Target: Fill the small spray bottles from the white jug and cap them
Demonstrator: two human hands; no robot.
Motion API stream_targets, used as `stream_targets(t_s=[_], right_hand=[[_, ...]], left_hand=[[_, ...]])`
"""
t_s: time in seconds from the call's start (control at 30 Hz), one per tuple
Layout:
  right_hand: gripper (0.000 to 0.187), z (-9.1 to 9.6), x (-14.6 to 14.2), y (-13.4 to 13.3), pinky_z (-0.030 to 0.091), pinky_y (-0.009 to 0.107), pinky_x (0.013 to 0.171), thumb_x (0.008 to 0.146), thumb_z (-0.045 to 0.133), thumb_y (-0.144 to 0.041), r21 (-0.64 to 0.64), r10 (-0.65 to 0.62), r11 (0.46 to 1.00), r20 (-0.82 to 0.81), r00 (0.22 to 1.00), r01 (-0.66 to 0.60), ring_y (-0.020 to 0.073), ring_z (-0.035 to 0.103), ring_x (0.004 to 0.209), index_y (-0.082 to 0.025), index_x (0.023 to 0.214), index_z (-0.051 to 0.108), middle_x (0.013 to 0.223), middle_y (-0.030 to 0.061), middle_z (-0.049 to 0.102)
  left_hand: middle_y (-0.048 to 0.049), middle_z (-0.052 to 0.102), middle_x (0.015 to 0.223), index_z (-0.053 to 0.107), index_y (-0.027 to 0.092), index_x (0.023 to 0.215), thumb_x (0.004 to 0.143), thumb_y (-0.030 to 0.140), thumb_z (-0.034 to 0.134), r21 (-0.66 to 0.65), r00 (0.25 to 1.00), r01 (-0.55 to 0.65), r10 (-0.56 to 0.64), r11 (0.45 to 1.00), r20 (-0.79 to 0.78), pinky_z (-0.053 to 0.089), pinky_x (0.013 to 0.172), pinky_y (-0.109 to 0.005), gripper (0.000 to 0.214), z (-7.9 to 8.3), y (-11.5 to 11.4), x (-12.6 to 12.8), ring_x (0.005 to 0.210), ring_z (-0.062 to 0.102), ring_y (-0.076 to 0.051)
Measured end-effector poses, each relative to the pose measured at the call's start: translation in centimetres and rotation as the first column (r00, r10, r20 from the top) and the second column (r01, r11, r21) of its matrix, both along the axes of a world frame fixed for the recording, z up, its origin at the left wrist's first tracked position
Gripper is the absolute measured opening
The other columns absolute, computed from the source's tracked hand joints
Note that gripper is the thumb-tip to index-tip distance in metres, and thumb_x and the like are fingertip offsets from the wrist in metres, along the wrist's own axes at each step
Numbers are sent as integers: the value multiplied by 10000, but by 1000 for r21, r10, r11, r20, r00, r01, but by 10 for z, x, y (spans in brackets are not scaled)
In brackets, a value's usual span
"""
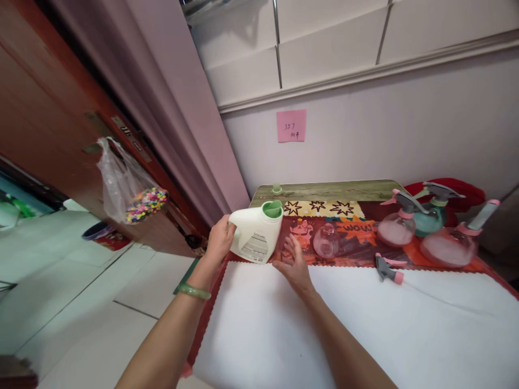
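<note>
White jug [256, 236] with the left hand [220, 237] wrapped round its handle, bulk of it just right of that grip; right hand [295, 266] kinda spread, empty, beside the jug; little pink bottle [326, 242] further right of the jug

Soft, fairly even light fills the scene, brightest on the white mat [365, 308] along the near side of the table [324, 190], where surface detail pales. Beyond the table's left edge, the door [52, 81] is darker and the floor [89, 292] carries a greenish sheen. A faint shadow marks the wall panels [324, 43] above the far edge. Wide-angle distortion tilts and stretches straight lines outward. Small print on the white bottle [256, 232] is unreadable, and the sprayer [387, 270]'s thin tube blurs toward the right edge.
</note>
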State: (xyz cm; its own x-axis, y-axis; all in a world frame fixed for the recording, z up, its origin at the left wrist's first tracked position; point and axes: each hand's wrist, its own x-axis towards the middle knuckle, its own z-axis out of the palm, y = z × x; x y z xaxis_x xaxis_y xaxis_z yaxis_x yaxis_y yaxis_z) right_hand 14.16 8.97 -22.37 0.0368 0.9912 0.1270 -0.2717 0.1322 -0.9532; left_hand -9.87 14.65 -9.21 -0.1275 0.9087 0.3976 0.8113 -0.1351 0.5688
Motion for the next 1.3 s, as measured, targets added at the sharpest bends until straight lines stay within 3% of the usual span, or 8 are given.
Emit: stream_targets(t_s=[0.1, 0.3, 0.67, 0.9, 1.07, 1.13, 1.2, 1.3], right_hand=[[1159, 9, 3, 1, 548, 590, 1097, 650, 979, -478, 49, 57, 997, -75, 996, -53, 392, 403, 1555, -302, 1614, 359, 1688, 178, 407], [1025, 13, 5, 11, 650, 535, 963, 672, 942, -535, 45, 113, 994, -290, 950, -104, 327, 689, 1231, -269, 1520, 431, 1466, 151, 637], [641, 14, 10, 18, 623, 509, 986, 550, 1016, -380, 0, 117, 992, -316, 942, -123, 303, 757, 1059, -203, 1088, 715, 1128, 106, 819], [613, 31, 11, 9, 627, 483, 1009, 602, 998, -377, 38, 185, 981, -475, 860, -191, 293, 761, 1094, -229, 1140, 744, 1201, 76, 815], [676, 31, 10, 8, 696, 462, 727, 630, 962, -486, -28, 190, 968, -560, 807, -248, 323, 789, 964, -227, 1204, 715, 1141, 87, 824], [670, 32, 11, 8, 698, 455, 687, 643, 947, -513, -29, 200, 964, -582, 788, -266, 317, 790, 928, -227, 1201, 710, 1115, 84, 826], [673, 34, 11, 8, 701, 457, 698, 649, 938, -524, -23, 201, 963, -602, 773, -268, 310, 787, 940, -235, 1210, 703, 1116, 76, 823], [682, 38, 10, 5, 702, 467, 712, 655, 927, -544, -16, 214, 959, -618, 756, -284, 309, 782, 960, -238, 1218, 695, 1115, 77, 818]], left_hand=[[-84, 777, 1116, 738, 248, 1118, 967, 403, 542, 39, 995, 65, -62, 997, -72, 476, 970, -404, 293, 12, -12, 19, 1047, 676, -312], [-122, 761, 1143, 732, 258, 1165, 965, 427, 563, 97, 977, 149, -132, 984, -169, 423, 1068, -476, 312, 14, -24, 45, 1113, 643, -356], [-153, 744, 1237, 684, 179, 1267, 1036, 386, 447, 171, 954, 197, -149, 965, -259, 437, 1053, -458, 390, 15, -40, 55, 1182, 627, -316], [-122, 748, 1256, 696, 230, 1292, 1009, 461, 586, 279, 952, 215, -136, 936, -276, 433, 1106, -456, 382, 51, -61, 68, 1189, 666, -304], [-164, 561, 1539, 574, 240, 1479, 762, 550, 855, 316, 992, -110, 87, 942, 85, 333, 1230, -573, 831, 45, -93, 40, 1459, 472, -390], [-185, 446, 1637, 433, 274, 1574, 616, 558, 942, 154, 887, -252, 164, 955, 432, 418, 1166, -617, 1122, 23, -104, 26, 1477, 453, -422], [-176, 477, 1613, 436, 305, 1552, 540, 576, 968, -43, 733, -200, 179, 979, 656, 521, 1075, -580, 1175, -1, -114, 20, 1433, 506, -425], [-142, 580, 1534, 532, 331, 1470, 461, 576, 992, -89, 603, -40, 95, 995, 792, 621, 930, -479, 1136, -28, -124, 27, 1336, 598, -412]])
